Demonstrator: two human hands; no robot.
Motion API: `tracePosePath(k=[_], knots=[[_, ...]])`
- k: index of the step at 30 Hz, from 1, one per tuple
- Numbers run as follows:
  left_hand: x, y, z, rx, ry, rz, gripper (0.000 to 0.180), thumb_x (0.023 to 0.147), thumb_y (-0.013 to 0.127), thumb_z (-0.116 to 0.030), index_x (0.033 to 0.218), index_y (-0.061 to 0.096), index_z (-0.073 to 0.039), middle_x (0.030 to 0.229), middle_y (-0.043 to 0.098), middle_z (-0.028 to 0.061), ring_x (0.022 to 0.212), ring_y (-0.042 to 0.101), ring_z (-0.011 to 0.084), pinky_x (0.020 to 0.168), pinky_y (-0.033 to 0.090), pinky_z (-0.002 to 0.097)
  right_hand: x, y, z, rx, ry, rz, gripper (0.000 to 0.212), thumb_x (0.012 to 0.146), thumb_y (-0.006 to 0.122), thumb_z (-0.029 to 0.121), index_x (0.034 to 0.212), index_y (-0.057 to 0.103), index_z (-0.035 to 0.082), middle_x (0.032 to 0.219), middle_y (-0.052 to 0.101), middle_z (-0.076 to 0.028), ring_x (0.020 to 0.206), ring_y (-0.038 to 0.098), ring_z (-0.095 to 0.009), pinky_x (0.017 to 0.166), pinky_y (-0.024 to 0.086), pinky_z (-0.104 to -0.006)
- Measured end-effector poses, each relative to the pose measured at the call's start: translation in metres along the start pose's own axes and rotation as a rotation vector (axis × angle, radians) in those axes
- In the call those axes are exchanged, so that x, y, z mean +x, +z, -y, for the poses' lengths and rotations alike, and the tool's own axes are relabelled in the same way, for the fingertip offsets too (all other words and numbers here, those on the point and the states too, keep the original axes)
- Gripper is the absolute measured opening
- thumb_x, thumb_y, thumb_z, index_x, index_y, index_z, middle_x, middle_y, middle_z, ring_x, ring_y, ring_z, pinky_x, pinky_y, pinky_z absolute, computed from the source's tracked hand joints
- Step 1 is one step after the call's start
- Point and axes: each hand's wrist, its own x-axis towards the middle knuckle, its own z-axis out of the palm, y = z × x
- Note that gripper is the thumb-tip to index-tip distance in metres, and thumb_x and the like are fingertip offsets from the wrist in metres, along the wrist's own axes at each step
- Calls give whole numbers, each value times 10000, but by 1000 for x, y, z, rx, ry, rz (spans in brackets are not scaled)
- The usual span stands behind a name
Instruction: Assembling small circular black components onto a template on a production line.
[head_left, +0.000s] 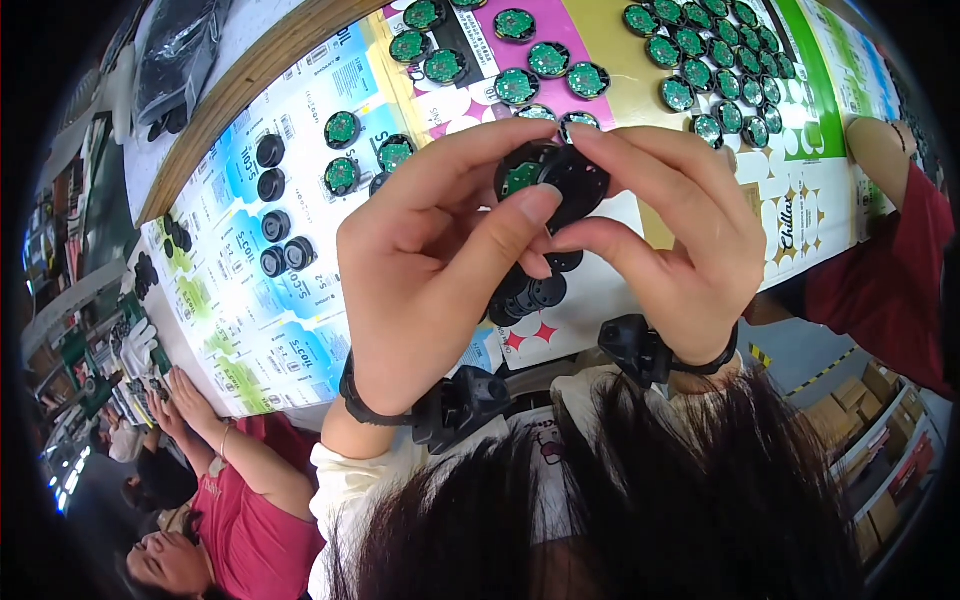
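Black plastic disc (pixel 585 190) and round green circuit board (pixel 520 178) overlap between the hands, above the near edge of the tabletop (pixel 590 325). The left hand (pixel 420 260), half closed, holds the board by its rim, thumb on the disc; the right hand (pixel 695 220) pinches the disc between thumb and bent fingers. Probably best: align both rims, then press evenly, fingertips clear of exposed components.
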Motion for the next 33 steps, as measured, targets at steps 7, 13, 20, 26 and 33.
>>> tracePosePath(k=[7,13,20,26,33], knots=[[-1,-17,6,-461,-83,220,448,780,584,-115,1155,416,63,1046,533,164,825,563,194,728,463,299,6,-9,2,-95,-164,28,457,519,716,95,948,601,-11,889,550,-102,789,534,-203,658,432,-270],[-2,-8,11,-630,-14,141,402,773,582,-65,1139,461,50,1020,574,152,889,570,153,745,458,227,7,-10,7,0,-204,90,483,518,728,119,958,592,-24,913,531,-106,804,528,-204,672,430,-270],[-4,-12,13,-468,-93,189,516,755,608,-169,1176,410,55,1097,519,165,1007,511,225,874,396,323,4,-9,4,-2,-246,83,500,514,735,117,969,587,-30,936,518,-123,805,528,-211,673,431,-272],[-4,-16,6,-354,-125,203,575,771,593,-235,1194,369,83,1176,450,187,1085,453,262,931,352,369,7,-10,5,-1,-249,86,503,513,734,110,972,586,-33,925,518,-128,798,530,-210,665,432,-271],[-15,-10,-1,-274,-72,150,496,809,544,-187,1183,375,92,1191,432,189,1104,432,258,931,352,353,2,-7,8,-26,-247,73,472,522,729,93,957,595,-30,921,530,-133,778,533,-212,649,433,-272]])
